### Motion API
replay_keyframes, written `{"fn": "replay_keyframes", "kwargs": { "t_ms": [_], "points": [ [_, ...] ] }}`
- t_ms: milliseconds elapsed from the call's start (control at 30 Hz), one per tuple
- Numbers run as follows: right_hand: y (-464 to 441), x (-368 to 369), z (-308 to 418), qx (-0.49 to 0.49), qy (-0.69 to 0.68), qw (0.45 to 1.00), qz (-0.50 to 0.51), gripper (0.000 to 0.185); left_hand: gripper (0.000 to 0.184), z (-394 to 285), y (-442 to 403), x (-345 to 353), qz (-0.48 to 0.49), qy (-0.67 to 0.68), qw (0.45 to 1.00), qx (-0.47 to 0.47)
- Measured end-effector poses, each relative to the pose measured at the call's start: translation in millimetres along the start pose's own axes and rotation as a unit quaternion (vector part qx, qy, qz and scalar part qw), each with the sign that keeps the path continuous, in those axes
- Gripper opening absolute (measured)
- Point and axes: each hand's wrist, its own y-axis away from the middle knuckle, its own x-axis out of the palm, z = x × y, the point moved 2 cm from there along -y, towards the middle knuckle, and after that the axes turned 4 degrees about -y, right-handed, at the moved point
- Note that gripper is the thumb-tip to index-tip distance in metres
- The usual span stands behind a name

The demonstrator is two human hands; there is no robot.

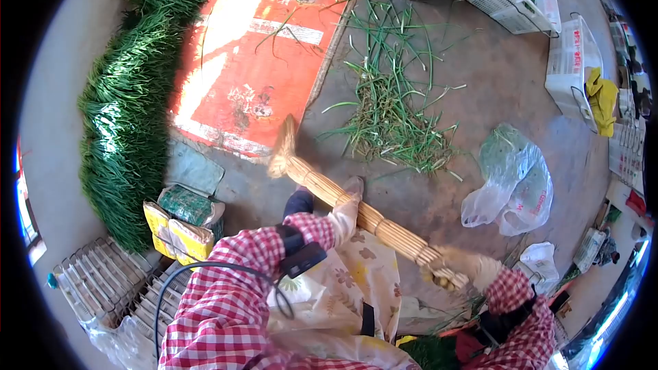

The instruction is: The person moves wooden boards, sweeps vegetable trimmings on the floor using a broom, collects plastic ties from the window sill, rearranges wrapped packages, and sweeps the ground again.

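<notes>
A straw broom [394,234] slants across the lower middle of the head view, its bristle end at the upper left, near the edge of the red mat [274,82]. My left hand [347,209], in a pale glove, is wrapped round the middle of the broom. Closed on the handle end at the lower right is my right hand [466,267], slightly blurred. Beyond the broom, loose green stalks and trimmings [394,120] lie in a heap on the floor.
Green bundles [127,116] line the left wall. White crates [572,72] stand at the upper right, one with a yellow cloth [601,101]. A clear plastic bag [510,181] lies on the floor at right. Yellow packages [177,233] and grey crates [103,277] are at lower left.
</notes>
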Motion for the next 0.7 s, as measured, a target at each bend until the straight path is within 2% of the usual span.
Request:
{"fn": "replay_keyframes", "kwargs": {
  "t_ms": [33, 67, 133, 233, 267, 300, 333, 367, 400, 433, 467, 500, 567, 667, 700],
  "points": [
    [-9.6, -8.7, 2.8, 0.011, 0.007, 1.0, 0.003, 0.046, 0.032, 4.3, -28.3, -0.8, -0.012, -0.031, 0.999, 0.027],
    [-1.3, -10.6, 10.0, -0.008, 0.001, 0.999, -0.042, 0.05, 0.032, 4.7, -33.8, 10.3, -0.008, -0.066, 0.996, 0.06],
    [33.6, -4.6, 23.7, -0.044, -0.008, 0.99, -0.131, 0.058, 0.033, 0.9, -43.0, 53.9, -0.002, -0.13, 0.983, 0.126],
    [64.8, 0.9, 12.7, -0.07, 0.013, 0.977, -0.202, 0.065, 0.035, 0.4, -38.5, 114.1, 0.003, -0.225, 0.948, 0.223],
    [71.0, 2.7, -2.1, -0.074, -0.049, 0.968, -0.237, 0.047, 0.036, 0.2, -11.3, 128.2, 0.061, -0.19, 0.961, 0.193],
    [70.9, -1.6, -25.5, -0.09, -0.047, 0.96, -0.259, 0.042, 0.038, -0.4, 14.7, 142.4, 0.119, -0.152, 0.967, 0.166],
    [69.0, -4.8, -45.1, -0.109, -0.041, 0.953, -0.28, 0.036, 0.038, 32.5, -30.2, 158.5, 0.187, -0.197, 0.914, 0.303],
    [81.0, 20.7, -44.9, -0.124, -0.068, 0.935, -0.325, 0.027, 0.037, 30.1, -6.8, 166.4, 0.202, -0.177, 0.938, 0.22],
    [90.0, 33.0, -49.0, -0.105, -0.059, 0.927, -0.355, 0.028, 0.036, 27.0, 20.3, 173.9, 0.208, -0.155, 0.956, 0.135],
    [79.5, -2.2, -88.1, -0.184, -0.033, 0.924, -0.333, 0.046, 0.039, 23.0, 20.6, 181.4, 0.213, -0.273, 0.915, 0.208],
    [79.9, 3.6, -81.0, -0.183, -0.042, 0.926, -0.328, 0.041, 0.043, 42.5, 13.1, 196.2, 0.206, -0.387, 0.857, 0.27],
    [90.5, 18.6, -76.9, -0.176, -0.054, 0.927, -0.327, 0.036, 0.048, 66.2, 3.5, 205.8, 0.231, -0.265, 0.892, 0.284],
    [118.5, 51.7, -76.4, -0.172, -0.058, 0.929, -0.323, 0.031, 0.048, 60.1, 58.6, 202.7, 0.224, -0.213, 0.929, 0.202],
    [140.0, 86.7, -78.9, -0.21, -0.1, 0.933, -0.273, 0.016, 0.048, 31.5, 74.1, 178.0, 0.245, -0.24, 0.909, 0.239],
    [137.4, 89.1, -67.7, -0.212, -0.079, 0.939, -0.26, 0.02, 0.045, 12.6, 80.3, 165.3, 0.203, -0.24, 0.917, 0.246]
  ]
}}
